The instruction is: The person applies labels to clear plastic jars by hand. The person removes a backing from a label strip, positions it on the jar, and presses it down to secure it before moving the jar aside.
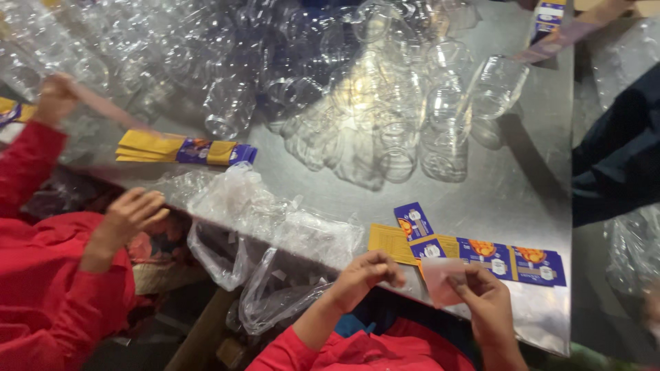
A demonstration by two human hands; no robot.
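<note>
Left hand [368,275] and right hand [485,295] pinch a pale backing strip [440,278] beside blue-yellow labels [481,254].

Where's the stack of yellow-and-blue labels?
In the head view, the stack of yellow-and-blue labels lies at left on the metal table, beside crumpled plastic bags.

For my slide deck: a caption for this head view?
Both hands peel a pink backing strip beside labels and clear jars.
</note>
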